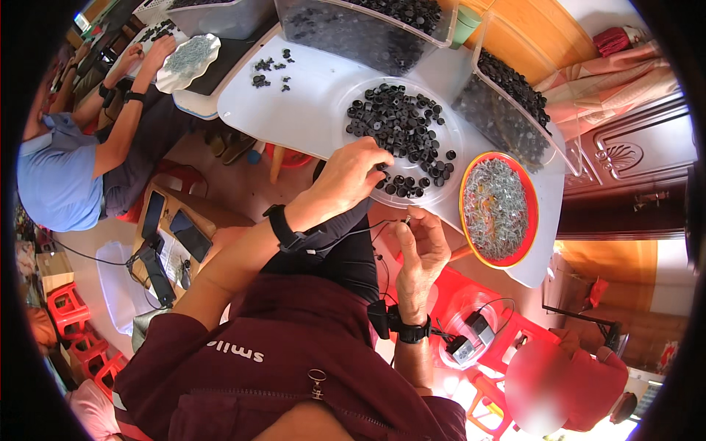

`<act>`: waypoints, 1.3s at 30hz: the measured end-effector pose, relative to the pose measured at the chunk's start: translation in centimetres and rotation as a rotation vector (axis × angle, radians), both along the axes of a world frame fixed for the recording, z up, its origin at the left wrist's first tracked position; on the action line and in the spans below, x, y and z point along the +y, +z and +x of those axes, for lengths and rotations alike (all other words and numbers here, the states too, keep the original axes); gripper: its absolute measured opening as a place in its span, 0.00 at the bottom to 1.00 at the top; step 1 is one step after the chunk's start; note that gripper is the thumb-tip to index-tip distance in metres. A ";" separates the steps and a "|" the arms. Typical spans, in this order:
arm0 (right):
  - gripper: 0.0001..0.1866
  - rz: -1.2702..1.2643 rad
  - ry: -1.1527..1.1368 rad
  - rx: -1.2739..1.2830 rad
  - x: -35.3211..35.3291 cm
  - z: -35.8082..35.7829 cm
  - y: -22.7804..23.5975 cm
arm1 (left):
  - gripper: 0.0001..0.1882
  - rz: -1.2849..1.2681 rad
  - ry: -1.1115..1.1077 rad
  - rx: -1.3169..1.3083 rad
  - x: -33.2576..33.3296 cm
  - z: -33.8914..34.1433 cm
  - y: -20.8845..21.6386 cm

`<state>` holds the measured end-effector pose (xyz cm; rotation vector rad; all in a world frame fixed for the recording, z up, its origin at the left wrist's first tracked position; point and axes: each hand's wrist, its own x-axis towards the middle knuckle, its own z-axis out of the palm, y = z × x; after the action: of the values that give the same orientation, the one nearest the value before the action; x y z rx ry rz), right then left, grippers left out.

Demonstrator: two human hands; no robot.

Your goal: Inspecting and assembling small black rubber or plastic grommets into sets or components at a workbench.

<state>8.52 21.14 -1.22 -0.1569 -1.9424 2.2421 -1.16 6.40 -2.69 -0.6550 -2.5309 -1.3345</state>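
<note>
My left hand [351,175] reaches over the near left edge of a round clear tray [457,136]. Its fingers are pinched together at a small black plastic cap [381,167]. Many similar black caps [397,121] lie heaped in the tray. Lower and to the right, my right hand [422,246] is held in front of the table edge, palm side showing. Thumb and forefinger close on a tiny dark piece with a shiny spot, too small to name. Right of the tray stands a red bowl with a yellow rim [466,235], filled with small shiny clear or metallic pieces [498,209].
Clear bins [353,35] [507,110] of black parts stand along the far and right sides of the white table [309,110]. A few loose black pieces [271,70] lie at its left. Another person [70,165] works at left beside a scalloped white dish [213,59]. Red stools [507,334] stand below right.
</note>
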 end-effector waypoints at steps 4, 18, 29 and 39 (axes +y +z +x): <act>0.09 -0.084 0.010 -0.052 0.3 0.5 -0.2 | 0.12 -0.018 -0.038 0.082 0.4 -0.5 -1.2; 0.08 -0.365 0.068 -0.042 -0.2 -0.2 -0.2 | 0.08 0.796 -0.268 -0.806 -2.4 1.1 2.5; 0.10 -0.242 0.088 0.006 -1.6 -0.1 -0.4 | 0.07 1.129 -0.340 -0.918 -3.8 4.0 1.4; 0.13 -0.293 0.086 0.069 -2.3 -0.3 1.4 | 0.10 1.359 -0.462 -1.143 -4.1 4.8 0.9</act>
<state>8.25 18.81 0.16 -0.0323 -1.6067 2.5420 3.68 2.33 -1.74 -0.0885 -1.0507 -3.6472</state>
